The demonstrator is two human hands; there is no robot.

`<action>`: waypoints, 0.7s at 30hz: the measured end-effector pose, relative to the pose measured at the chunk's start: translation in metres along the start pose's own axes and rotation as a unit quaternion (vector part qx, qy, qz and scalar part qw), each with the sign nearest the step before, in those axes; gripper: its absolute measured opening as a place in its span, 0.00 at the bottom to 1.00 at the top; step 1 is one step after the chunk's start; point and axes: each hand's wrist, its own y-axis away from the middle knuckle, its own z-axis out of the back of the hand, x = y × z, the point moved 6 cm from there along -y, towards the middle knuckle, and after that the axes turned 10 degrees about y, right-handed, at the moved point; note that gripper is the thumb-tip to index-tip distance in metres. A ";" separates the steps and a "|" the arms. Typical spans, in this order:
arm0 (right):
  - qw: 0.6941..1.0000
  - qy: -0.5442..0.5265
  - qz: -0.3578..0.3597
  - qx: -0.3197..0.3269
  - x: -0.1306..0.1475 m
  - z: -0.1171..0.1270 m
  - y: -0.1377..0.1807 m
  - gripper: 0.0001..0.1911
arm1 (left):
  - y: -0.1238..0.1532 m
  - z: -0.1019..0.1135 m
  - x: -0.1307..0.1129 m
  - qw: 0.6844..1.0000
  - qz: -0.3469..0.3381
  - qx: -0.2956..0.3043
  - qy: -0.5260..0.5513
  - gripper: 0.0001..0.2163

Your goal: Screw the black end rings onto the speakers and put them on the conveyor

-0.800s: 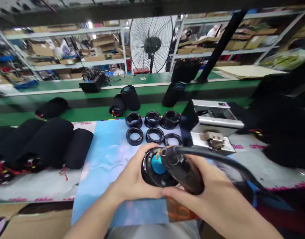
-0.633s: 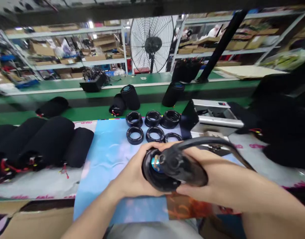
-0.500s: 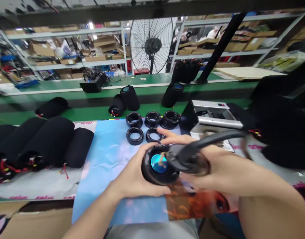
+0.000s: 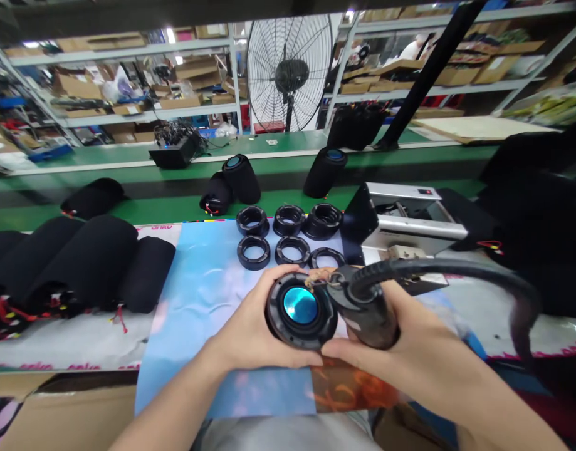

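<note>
Left hand (image 4: 250,335) wrapped round the black speaker (image 4: 301,310), fingers curled on its side wall, blue cap facing up. Right hand (image 4: 400,341) closed on the tool (image 4: 365,310), hose (image 4: 457,269) arcing away to the right, tip touching the speaker's rim. Both held just above the near edge of the blue mat (image 4: 207,294). Likely rigid and moderately heavy, smooth plastic, a bit slippery; best gripped by the side wall, never on the shiny cap, probably easily marked. Six rings (image 4: 288,235) at the mat's far edge, metal box (image 4: 405,219) to their right, black sleeves (image 4: 81,263) left of the mat.
</note>
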 end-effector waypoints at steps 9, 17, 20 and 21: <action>0.985 -0.067 0.087 0.134 0.005 0.008 -0.021 0.40 | 0.002 0.001 0.006 1.000 0.003 0.000 0.031 0.49; 0.999 -0.009 -0.005 0.037 -0.004 -0.004 -0.009 0.36 | 0.000 0.000 0.006 1.000 -0.007 -0.012 0.026 0.49; 0.999 -0.007 0.014 0.038 0.010 -0.001 -0.005 0.31 | 0.000 0.001 0.007 0.999 -0.044 -0.017 0.021 0.48; 0.998 -0.005 0.027 0.048 0.014 -0.001 -0.003 0.31 | 0.001 0.000 0.007 0.998 -0.052 -0.013 0.022 0.48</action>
